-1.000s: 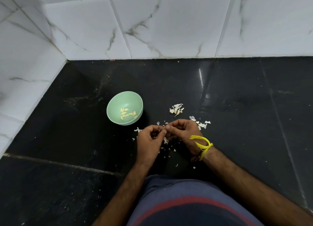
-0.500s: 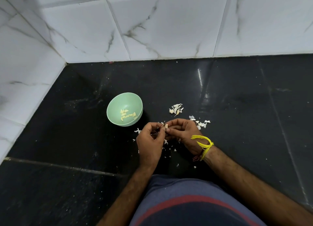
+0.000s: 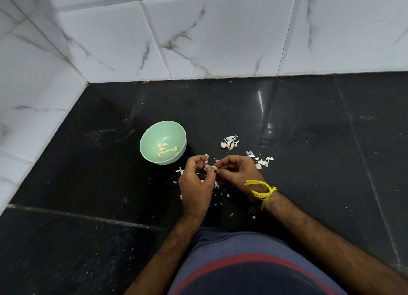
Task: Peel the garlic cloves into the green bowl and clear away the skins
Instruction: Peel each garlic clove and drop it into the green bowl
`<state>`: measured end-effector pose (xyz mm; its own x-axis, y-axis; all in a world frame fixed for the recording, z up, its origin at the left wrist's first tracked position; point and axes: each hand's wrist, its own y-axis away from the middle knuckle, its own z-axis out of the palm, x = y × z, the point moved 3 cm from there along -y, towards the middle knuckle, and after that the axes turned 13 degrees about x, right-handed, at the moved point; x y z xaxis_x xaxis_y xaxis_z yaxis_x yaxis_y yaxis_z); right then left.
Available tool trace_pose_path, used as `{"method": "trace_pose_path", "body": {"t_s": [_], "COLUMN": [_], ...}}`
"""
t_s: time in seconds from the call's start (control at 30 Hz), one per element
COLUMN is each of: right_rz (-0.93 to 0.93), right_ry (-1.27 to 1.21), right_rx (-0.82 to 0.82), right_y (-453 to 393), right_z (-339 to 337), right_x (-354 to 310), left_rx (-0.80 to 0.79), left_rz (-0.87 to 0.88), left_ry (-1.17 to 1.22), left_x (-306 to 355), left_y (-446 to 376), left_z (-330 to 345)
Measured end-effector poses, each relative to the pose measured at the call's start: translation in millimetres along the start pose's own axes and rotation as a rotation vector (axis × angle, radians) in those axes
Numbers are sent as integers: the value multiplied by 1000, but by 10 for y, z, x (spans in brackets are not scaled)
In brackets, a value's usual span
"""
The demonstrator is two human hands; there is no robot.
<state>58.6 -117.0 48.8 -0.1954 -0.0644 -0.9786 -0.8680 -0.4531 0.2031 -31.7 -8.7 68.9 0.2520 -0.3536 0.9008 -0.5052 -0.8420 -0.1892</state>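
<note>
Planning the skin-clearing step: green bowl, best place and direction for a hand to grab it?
Grip the green bowl by its rim on the far-left edge, thumb inside, coming from above on the left. It stands upright and open, its wall curves down to a narrow base, and the left hand crowds its near-right side. The peeled cloves lie low inside.

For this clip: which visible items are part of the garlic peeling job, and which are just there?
Part of the job:
- pale green round bowl holding peeled cloves
- clove pinched between left hand and right hand
- white papery skins scattered on the black stone floor

Just there:
- yellow thread wristband
- white marble-look wall tiles
</note>
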Motion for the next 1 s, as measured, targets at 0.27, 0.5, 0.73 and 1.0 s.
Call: {"method": "trace_pose_path", "body": {"t_s": [0.27, 0.5, 0.73, 1.0], "right_rz": [-53, -65, -189, -119], "right_ry": [114, 69, 281, 313], "right_rx": [71, 63, 230, 248], "right_y": [-26, -13, -81, -92], "right_z": [-9, -6, -35, -67], "right_x": [-8, -8, 28, 64], "left_rx": [-51, -4, -7, 6], "left_rz": [51, 43, 57, 212], "left_ry": [-14, -29, -73, -190], "left_x": [3, -82, -148, -525], "left_y": [22, 10, -10, -115], "left_z": [11, -15, 17, 23]}}
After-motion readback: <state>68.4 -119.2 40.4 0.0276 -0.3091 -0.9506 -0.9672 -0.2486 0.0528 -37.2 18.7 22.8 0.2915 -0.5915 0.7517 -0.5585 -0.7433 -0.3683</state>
